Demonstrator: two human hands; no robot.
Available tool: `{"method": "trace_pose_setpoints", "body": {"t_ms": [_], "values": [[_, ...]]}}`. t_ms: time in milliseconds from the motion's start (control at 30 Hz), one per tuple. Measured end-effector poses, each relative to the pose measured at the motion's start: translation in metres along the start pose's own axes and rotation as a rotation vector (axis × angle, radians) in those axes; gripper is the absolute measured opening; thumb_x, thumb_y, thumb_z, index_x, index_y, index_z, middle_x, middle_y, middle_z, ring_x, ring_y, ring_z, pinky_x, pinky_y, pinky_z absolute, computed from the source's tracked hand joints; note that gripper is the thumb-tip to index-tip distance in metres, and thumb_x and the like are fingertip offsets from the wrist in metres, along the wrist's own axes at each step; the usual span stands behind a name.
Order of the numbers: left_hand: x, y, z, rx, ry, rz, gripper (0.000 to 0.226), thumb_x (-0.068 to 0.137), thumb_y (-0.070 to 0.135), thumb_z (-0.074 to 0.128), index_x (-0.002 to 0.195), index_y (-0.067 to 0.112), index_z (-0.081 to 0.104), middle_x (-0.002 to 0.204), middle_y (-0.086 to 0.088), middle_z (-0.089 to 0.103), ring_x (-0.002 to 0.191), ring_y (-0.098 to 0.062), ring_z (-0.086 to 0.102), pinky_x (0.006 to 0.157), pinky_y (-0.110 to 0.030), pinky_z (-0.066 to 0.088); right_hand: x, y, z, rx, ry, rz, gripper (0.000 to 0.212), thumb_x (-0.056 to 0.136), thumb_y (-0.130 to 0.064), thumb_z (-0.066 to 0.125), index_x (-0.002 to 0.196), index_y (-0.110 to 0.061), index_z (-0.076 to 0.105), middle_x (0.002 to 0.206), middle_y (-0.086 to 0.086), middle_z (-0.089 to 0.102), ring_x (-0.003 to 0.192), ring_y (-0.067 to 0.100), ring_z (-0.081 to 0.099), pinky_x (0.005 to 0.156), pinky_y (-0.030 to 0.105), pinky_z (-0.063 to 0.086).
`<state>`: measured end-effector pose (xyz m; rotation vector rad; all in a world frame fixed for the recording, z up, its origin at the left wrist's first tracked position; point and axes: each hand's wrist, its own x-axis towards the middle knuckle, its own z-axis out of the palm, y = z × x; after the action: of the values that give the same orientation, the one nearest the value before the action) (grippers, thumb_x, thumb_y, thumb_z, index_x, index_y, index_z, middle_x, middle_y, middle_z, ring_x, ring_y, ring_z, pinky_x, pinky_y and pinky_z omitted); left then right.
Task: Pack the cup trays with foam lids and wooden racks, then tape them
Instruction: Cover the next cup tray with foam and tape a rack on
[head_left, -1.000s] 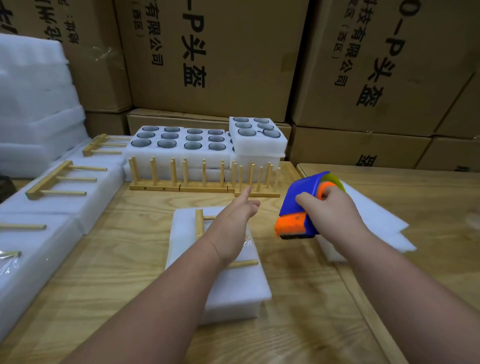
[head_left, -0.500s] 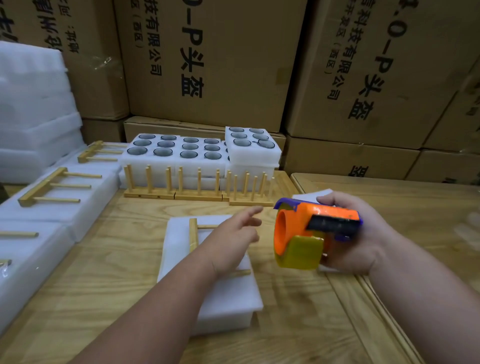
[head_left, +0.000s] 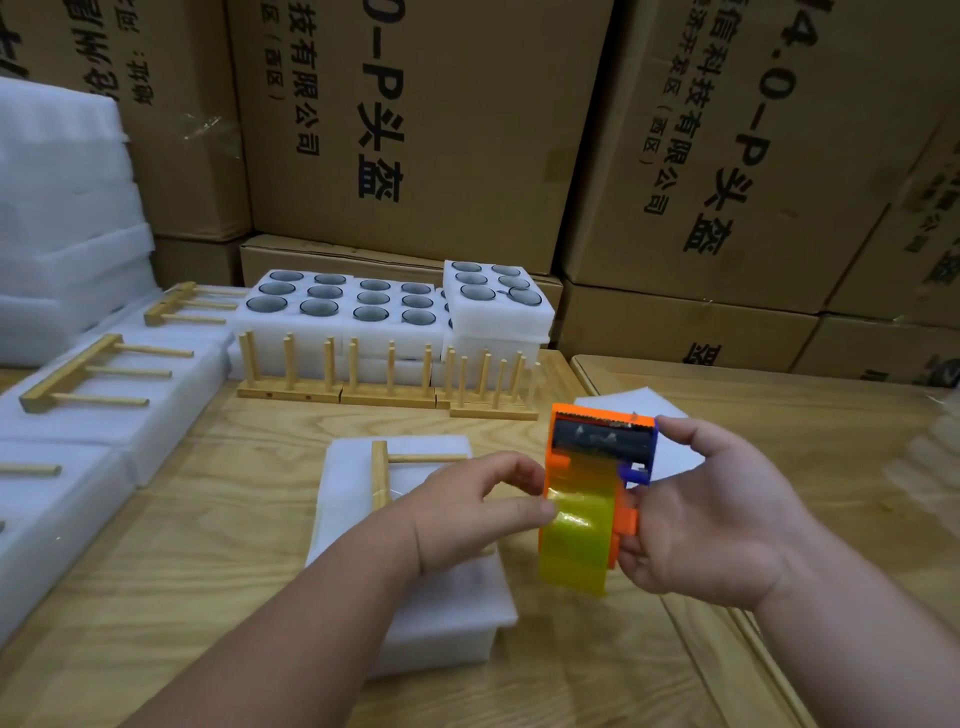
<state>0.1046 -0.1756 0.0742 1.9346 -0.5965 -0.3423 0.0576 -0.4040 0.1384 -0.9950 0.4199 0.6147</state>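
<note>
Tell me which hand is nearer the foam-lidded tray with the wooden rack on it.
Left. The left hand hovers directly over the foam-lidded tray; the right hand holds the orange tape dispenser beside it.

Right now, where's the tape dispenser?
In the head view the tape dispenser is right of centre, held up in the right hand above the table, just right of the lidded foam tray, with the left hand reaching to its tape.

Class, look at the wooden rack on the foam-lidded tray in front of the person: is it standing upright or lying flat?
Lying flat. The wooden rack rests on its side on the foam lid, its pegs pointing sideways.
</note>
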Motion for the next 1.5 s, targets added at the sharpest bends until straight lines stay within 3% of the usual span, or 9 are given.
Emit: {"method": "trace_pose_setpoints", "body": {"t_ms": [267, 400, 467, 600, 767, 867, 1000, 1300, 1500], "values": [[0.005, -0.009, 0.005, 0.039, 0.005, -0.005, 0.062, 0.072, 0.056, 0.076, 0.128, 0.037, 0.059, 0.118, 0.01, 0.074, 0.111, -0.007, 0.068, 0.102, -0.044, 0.053, 0.012, 0.01, 0.013, 0.094, -0.043, -0.114, 0.077, 0.08, -0.054, 0.05, 0.137, -0.003, 0.058, 0.121, 0.002, 0.052, 0.112, 0.022, 0.046, 0.09, 0.034, 0.034], [0.007, -0.008, 0.002, -0.08, 0.045, -0.021, 0.049, 0.078, 0.059, 0.07, 0.121, 0.035, 0.064, 0.111, 0.012, 0.076, 0.104, -0.006, 0.071, 0.097, -0.045, 0.057, 0.017, 0.028, 0.016, -0.457, 0.043, -0.398, 0.088, 0.072, -0.07, 0.068, 0.134, -0.008, 0.064, 0.113, 0.017, 0.065, 0.107, 0.035, 0.059, 0.099, 0.039, 0.042], [0.007, -0.005, -0.001, -0.055, 0.079, -0.017, 0.045, 0.076, 0.072, 0.062, 0.108, 0.041, 0.069, 0.099, 0.016, 0.077, 0.094, -0.002, 0.071, 0.09, -0.041, 0.058, 0.02, 0.04, 0.015, -0.77, 0.093, -0.55, 0.073, 0.069, -0.061, 0.083, 0.125, -0.017, 0.07, 0.112, 0.007, 0.076, 0.109, 0.028, 0.07, 0.099, 0.041, 0.052], [0.006, -0.004, 0.0, -0.08, 0.128, -0.018, 0.064, 0.074, 0.083, 0.052, 0.102, 0.032, 0.076, 0.096, 0.013, 0.077, 0.094, -0.007, 0.072, 0.093, -0.043, 0.057, 0.024, 0.05, 0.014, -0.816, 0.23, -0.689, 0.032, 0.077, -0.034, 0.087, 0.102, -0.018, 0.076, 0.096, 0.004, 0.08, 0.092, 0.023, 0.076, 0.088, 0.05, 0.06], [0.007, -0.007, -0.001, -0.034, 0.189, -0.096, 0.063, 0.084, 0.073, 0.034, 0.076, 0.029, 0.079, 0.092, 0.004, 0.075, 0.095, -0.017, 0.067, 0.094, -0.042, 0.051, 0.032, 0.047, 0.011, -1.064, 0.587, -0.739, 0.052, 0.055, -0.065, 0.07, 0.063, -0.016, 0.055, 0.051, -0.009, 0.053, 0.048, 0.008, 0.047, 0.054, 0.029, 0.041], [0.008, -0.008, -0.001, 0.018, 0.191, -0.129, 0.061, 0.08, 0.069, 0.033, 0.063, 0.024, 0.071, 0.094, -0.011, 0.074, 0.095, -0.028, 0.067, 0.095, -0.049, 0.052, 0.047, 0.049, 0.009, -1.249, 0.697, -0.701, 0.05, 0.066, -0.058, 0.075, 0.06, -0.021, 0.042, 0.052, -0.005, 0.039, 0.051, 0.014, 0.039, 0.053, 0.033, 0.035], [0.009, -0.007, 0.007, 0.156, 0.196, -0.112, 0.051, 0.084, 0.056, 0.034, 0.055, 0.027, 0.064, 0.082, 0.001, 0.074, 0.083, -0.017, 0.068, 0.087, -0.044, 0.055, 0.066, 0.047, 0.009, -1.396, 0.772, -0.703, 0.055, 0.067, -0.057, 0.069, 0.056, -0.019, 0.032, 0.049, -0.003, 0.031, 0.049, 0.015, 0.037, 0.048, 0.032, 0.03], [0.008, -0.008, 0.007, 0.169, 0.237, -0.121, 0.05, 0.094, 0.05, 0.039, 0.056, 0.027, 0.063, 0.065, 0.007, 0.066, 0.064, -0.004, 0.06, 0.068, -0.03, 0.051, 0.103, 0.044, 0.004, -1.891, 0.877, -0.563, 0.046, 0.081, -0.07, 0.054, 0.069, -0.025, 0.052, 0.063, -0.004, 0.057, 0.06, 0.011, 0.049, 0.067, 0.033, 0.033], [0.004, 0.006, -0.008, -0.18, 0.312, -0.048, 0.04, 0.086, 0.049, 0.046, 0.073, 0.026, 0.076, 0.093, 0.007, 0.076, 0.104, -0.013, 0.067, 0.102, -0.039, 0.047, 0.092, 0.04, 0.009, -1.48, 0.807, -0.916, 0.043, 0.083, -0.072, 0.047, 0.072, -0.032, 0.056, 0.066, -0.012, 0.061, 0.066, 0.003, 0.055, 0.055, 0.022, 0.038]]}}
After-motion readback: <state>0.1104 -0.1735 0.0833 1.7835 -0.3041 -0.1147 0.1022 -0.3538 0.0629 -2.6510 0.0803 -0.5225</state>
